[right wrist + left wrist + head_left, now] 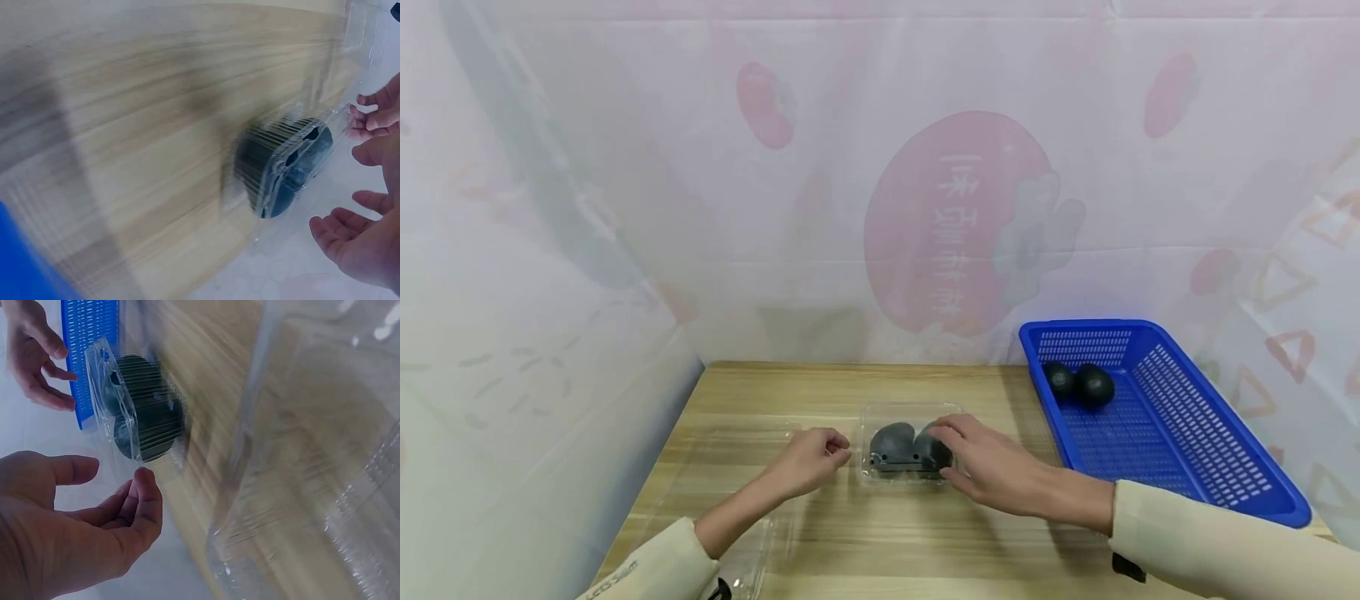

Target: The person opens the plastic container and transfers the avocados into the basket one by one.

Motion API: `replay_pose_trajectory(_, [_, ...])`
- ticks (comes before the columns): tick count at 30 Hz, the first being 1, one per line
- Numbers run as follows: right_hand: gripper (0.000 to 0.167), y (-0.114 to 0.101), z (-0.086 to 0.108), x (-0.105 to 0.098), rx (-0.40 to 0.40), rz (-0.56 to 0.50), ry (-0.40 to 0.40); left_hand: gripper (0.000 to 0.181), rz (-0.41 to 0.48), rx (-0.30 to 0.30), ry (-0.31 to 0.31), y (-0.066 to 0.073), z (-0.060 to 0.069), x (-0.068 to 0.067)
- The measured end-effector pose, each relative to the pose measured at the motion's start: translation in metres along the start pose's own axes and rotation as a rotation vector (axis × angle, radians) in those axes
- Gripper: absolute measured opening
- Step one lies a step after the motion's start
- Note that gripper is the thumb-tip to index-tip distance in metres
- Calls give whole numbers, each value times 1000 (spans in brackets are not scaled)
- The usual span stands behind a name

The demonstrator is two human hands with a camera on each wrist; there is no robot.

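Two dark round fruits [892, 442] sit side by side in a small clear plastic box [898, 479], whose lid appears to lie over them. My left hand [808, 462] is just left of the box; in the left wrist view this hand [81, 525] has bent fingers and a gap between thumb and fingers, one fingertip close to the box's corner. Whether it touches cannot be told. At the box's right side is my right hand [1000, 471], fingers spread; the right wrist view shows this hand [369, 231] apart from the box [275, 181], holding nothing.
A blue perforated basket [1195, 400] stands at the right with two dark fruits [1093, 386] in its back left corner. More clear plastic packaging [752, 554] lies at the front left, also large in the left wrist view. Printed cloth hangs behind the wooden table [880, 550].
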State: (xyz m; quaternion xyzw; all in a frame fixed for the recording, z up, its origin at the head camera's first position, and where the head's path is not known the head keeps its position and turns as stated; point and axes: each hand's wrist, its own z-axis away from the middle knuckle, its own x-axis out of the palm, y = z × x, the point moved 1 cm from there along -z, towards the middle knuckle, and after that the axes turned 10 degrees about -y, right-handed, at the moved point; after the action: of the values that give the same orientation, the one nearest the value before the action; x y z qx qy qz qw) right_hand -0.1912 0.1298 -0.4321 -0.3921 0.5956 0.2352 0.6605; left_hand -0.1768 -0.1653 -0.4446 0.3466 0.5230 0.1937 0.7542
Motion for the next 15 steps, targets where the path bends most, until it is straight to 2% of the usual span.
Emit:
replay_pose_trajectory(3, [47, -4, -9, -1, -33, 13, -22, 17, 145, -24, -60, -5, 5, 3])
replay_pose_trajectory(6, [45, -7, -18, 0, -68, 18, -33, 16, 247, -44, -96, -10, 8, 9])
replay_pose_trajectory(15, [38, -19, -38, 7, -117, -16, -60, 12, 363, -88, -170, -15, 9, 23])
